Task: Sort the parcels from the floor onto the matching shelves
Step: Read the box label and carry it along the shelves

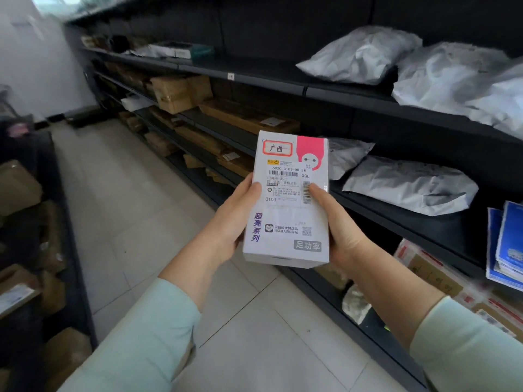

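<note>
We face a tiled aisle (135, 210) lying open between two dark racks (70, 236). Grey bags (365, 55) crowd the upper shelf (254, 73) at right, a bare stretch beside them; cardboard boxes (181, 91) pack the tiers below.

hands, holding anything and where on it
A white box, gripped by its long sides: left hand on the left, right hand on the right, thumbs on the front.

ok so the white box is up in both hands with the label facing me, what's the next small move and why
Probably step closer to the shelf tag and check it against the label before placing anything. The left hand and right hand grip the white box upright, its label reads G103, and the one tag in view is too blurred to read.
</note>
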